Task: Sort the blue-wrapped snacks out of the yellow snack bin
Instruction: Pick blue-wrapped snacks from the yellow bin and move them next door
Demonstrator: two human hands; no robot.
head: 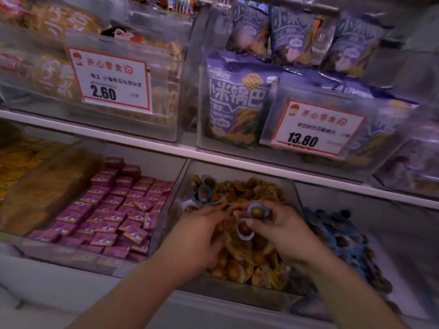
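A clear bin on the lower shelf is full of yellow-wrapped round brown snacks. A few blue-wrapped snacks lie at its back left. My right hand holds two blue-wrapped snacks over the bin: one sits up by the fingertips and one is under the thumb. Reaching down into the yellow pile just to the left is my left hand, its fingers curled among the wrappers. What they hold is hidden.
To the right, another bin holds blue-wrapped snacks. To the left, a bin is packed with purple packets. The shelf above carries clear boxes of bagged snacks with price cards and overhangs the bins.
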